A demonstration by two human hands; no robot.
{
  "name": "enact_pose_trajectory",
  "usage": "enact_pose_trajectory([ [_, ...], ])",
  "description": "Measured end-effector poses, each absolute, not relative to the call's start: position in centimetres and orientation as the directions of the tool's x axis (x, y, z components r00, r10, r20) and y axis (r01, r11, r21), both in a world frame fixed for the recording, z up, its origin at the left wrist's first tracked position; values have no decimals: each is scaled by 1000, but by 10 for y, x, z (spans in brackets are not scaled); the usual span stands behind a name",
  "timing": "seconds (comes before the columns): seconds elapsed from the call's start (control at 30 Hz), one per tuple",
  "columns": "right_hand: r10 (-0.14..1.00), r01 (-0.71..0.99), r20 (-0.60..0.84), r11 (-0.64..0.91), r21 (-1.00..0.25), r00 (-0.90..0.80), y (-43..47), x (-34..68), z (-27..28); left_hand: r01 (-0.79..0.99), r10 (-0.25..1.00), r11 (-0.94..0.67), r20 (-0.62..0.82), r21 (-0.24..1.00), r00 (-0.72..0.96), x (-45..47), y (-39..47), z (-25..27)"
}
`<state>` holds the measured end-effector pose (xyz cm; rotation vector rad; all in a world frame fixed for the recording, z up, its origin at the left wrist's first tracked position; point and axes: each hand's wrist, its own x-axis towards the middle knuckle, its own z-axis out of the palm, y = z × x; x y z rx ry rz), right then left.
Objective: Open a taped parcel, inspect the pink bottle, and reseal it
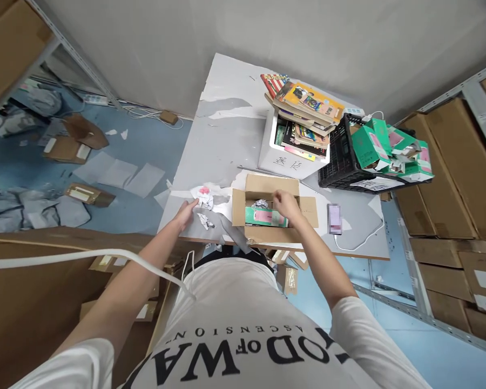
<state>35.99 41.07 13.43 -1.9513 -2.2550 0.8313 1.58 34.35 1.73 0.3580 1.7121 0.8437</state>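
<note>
Seen from above, in the middle of the frame: an open cardboard box (273,210) on the near edge of a grey tabletop (227,135), flaps spread outward. Inside, a green packet with a pink label (266,217) lying flat along the near side, and a small wad of crumpled paper (261,203) behind it. Right hand (285,204) reaching into the box from the lower right, fingers curled downward over the green packet, just beside the wad; cannot tell whether gripping anything, since the fingertips are hidden behind the back of the hand. Left hand (186,212) resting at the left edge of the tabletop, fingers loosely open and extended, tips touching or nearly touching a crumpled white paper with a pink patch (203,195). Another small scrap of crumpled paper (204,220) just below, near the same hand.

To the right of the box, a phone (334,218) lying flat with a white cable trailing off. Further up the frame, a white bin (291,162) stuffed and topped with a stack of books (303,105). To its right, a black crate (342,156) filled with green cartons (389,148). Brown cartons on metal shelving (449,178) along the right edge. Blue floor at upper left, strewn with flattened cardboard and sheets.
</note>
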Motion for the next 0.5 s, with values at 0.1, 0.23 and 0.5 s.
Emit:
enact_pose_trajectory([
  [0.1,798,962,-563,74,-263,-216,418,372,102,-195,592,738,-758,646,-272,18,342,19],
  [0.23,729,954,-631,103,-283,-266,427,349,62,-172,618,720,-734,672,-283,24,337,22],
  [0.5,724,948,-634,88,-305,-271,437,333,39,-62,709,634,-612,770,-349,30,326,32],
])
